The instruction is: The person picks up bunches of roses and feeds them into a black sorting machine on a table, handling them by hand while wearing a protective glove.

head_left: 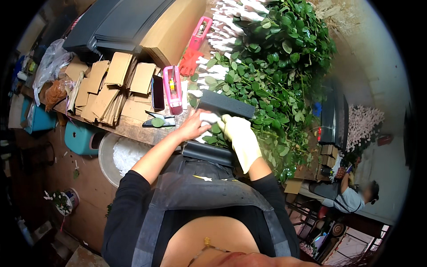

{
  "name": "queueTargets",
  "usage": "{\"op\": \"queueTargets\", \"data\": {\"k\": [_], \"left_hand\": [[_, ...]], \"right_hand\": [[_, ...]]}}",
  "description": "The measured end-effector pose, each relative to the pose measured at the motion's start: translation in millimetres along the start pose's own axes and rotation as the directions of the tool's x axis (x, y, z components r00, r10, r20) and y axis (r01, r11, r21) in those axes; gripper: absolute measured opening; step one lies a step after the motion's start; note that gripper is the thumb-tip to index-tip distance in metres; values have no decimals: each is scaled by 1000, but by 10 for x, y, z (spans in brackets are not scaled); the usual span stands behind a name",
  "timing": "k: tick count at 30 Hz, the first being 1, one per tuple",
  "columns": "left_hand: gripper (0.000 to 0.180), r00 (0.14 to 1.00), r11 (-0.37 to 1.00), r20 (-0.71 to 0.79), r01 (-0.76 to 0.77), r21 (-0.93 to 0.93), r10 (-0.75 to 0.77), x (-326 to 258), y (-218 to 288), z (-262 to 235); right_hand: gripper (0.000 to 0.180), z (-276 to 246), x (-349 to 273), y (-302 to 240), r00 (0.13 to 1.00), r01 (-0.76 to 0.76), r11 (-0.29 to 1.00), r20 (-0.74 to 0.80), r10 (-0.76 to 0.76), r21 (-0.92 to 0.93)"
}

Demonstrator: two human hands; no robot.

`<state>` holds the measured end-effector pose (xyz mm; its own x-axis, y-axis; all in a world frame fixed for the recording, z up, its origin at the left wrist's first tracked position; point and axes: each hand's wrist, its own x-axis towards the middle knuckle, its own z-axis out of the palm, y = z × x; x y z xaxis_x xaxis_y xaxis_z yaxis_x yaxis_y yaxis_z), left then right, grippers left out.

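Observation:
My bare left hand point(193, 125) closes around the side of a white-covered flower head point(209, 118) near the table's front edge. In a pale yellow rubber glove, my right hand point(236, 129) is closed at the other end of that flower head, where its leafy stem begins. The glove hides its fingertips and most of the stem. Green leaves point(216, 139) lie just below both hands. Behind them is a dark ribbed block point(227, 104), and a black padded edge point(207, 152) runs between my body and the hands.
A large heap of leafy stems point(284, 58) with white-covered heads covers the table's right. Pink-framed tape dispensers point(172, 91), a black stapler point(159, 121), cardboard pieces point(106, 86) and a red glove point(190, 61) lie left. A basin point(109, 155) stands below; another person point(351, 200) works far right.

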<state>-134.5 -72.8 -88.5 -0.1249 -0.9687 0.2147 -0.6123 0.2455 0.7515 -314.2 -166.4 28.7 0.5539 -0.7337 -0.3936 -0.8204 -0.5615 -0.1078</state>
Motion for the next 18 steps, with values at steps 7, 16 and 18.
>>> {"op": "queueTargets", "data": {"k": [7, 16, 18], "left_hand": [[55, 956, 938, 75, 291, -188, -282, 57, 141, -148], [38, 820, 837, -228, 449, -313, -525, 10, 141, -18], [31, 806, 857, -343, 354, -373, -482, -57, 199, -1]], "right_hand": [[37, 407, 228, 71, 975, 34, 996, -215, -52, -88], [30, 631, 230, 90, 950, 0, 1000, -313, -8, -24], [26, 670, 264, 82, 940, 27, 1000, -340, -26, 0]]}}
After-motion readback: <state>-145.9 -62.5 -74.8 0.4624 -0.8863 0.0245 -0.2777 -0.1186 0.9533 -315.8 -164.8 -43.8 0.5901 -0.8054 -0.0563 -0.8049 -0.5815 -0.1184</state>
